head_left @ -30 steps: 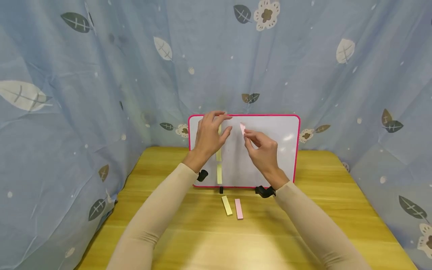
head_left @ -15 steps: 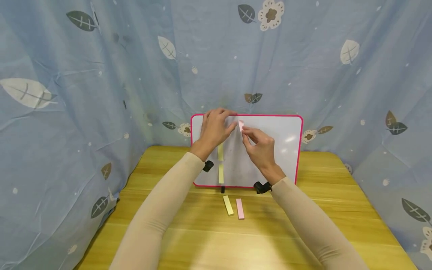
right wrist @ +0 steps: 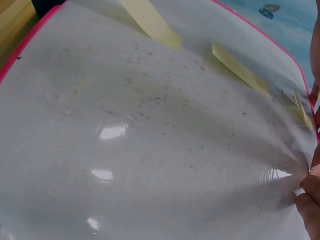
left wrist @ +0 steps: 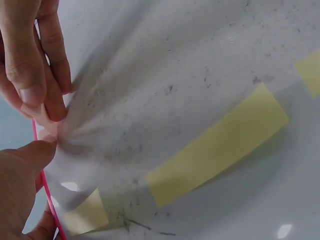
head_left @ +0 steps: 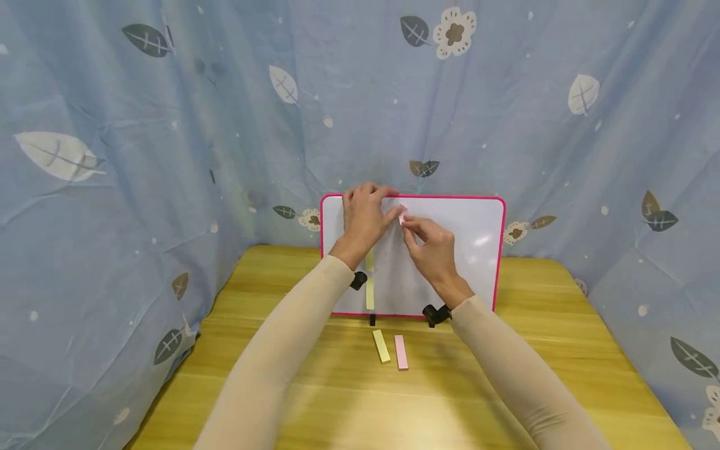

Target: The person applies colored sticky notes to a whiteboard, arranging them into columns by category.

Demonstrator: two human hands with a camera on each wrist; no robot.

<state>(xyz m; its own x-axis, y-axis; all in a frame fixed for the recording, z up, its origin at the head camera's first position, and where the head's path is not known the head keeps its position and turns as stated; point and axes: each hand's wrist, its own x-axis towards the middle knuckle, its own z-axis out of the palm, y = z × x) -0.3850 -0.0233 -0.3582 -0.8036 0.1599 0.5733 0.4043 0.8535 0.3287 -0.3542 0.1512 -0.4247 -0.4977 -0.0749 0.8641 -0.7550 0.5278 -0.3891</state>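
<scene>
- Board: no readable text.
- Yellow strips on the board: none.
- Pink strip near the board's top: none.
- Pads before the board: none.

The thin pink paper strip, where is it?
In the head view, the strip is near the top middle of the pink-rimmed whiteboard, pinched by the right hand, beside the left hand.

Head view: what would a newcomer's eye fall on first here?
Probably the pink-rimmed whiteboard, standing toward the back of the wooden table before a blue curtain. Next, the right hand pinching a small pink strip near the board's top, with the left hand beside it at the top edge. Then the yellow strips down the board's left half, and a yellow pad and pink pad lying in front.
</scene>
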